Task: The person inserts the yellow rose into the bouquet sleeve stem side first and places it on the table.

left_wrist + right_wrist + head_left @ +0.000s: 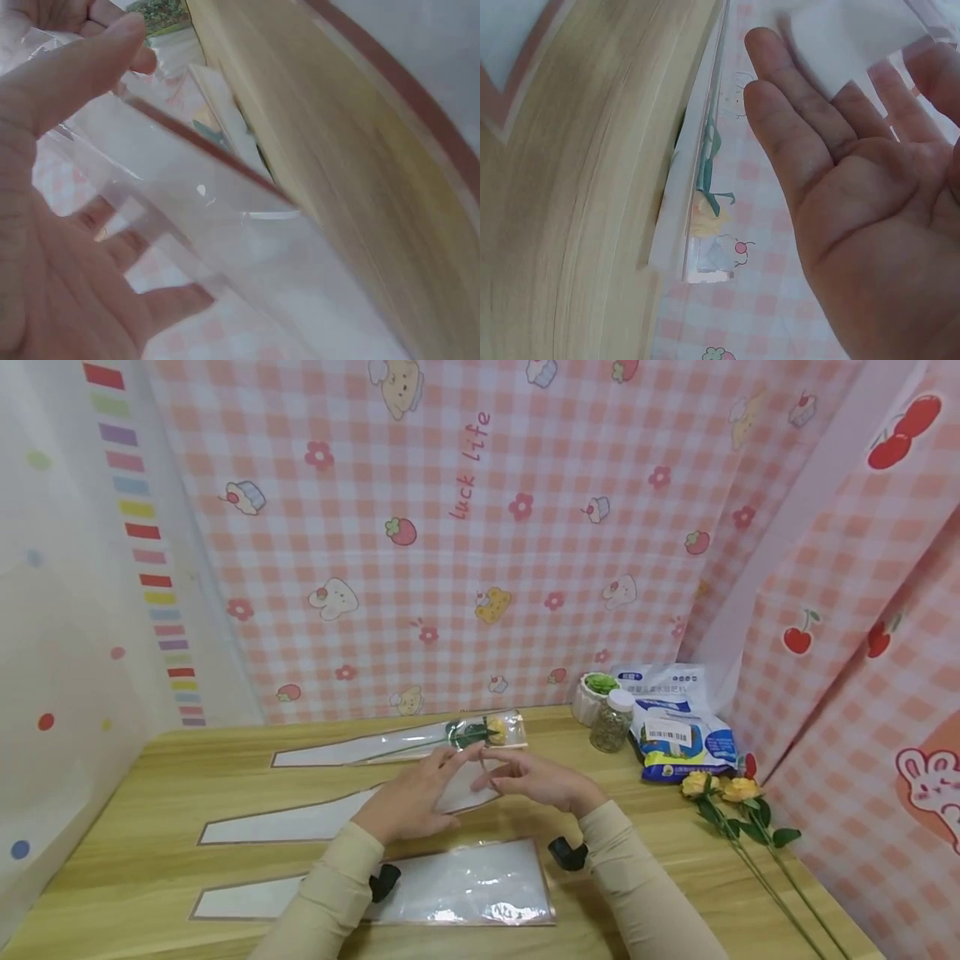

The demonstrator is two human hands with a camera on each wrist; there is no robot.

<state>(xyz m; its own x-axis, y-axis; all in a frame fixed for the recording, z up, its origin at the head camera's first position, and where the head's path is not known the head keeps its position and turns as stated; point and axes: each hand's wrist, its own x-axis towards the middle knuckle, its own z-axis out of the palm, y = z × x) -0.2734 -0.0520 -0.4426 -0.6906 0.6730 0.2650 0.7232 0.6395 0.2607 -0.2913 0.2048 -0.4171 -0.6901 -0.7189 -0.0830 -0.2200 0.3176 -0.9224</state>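
film sleeve (461, 789), centre of the head frame, and lower film sleeve (465, 889), lower centre: translucent white, edged in reddish brown. bench (135, 810): yellow-brown wood grain. roses (741, 789), lower right: yellow heads, green leaves and stems. bag (686, 739), right of centre: blue, yellow and white. jar lid (621, 700): white. garment sleeves (652, 893), bottom: plain beige. backdrop (450, 577), upper centre: pink-and-white gingham with strawberry, cupcake and flower prints. curtain (60, 652), left edge: white, multicoloured dots.
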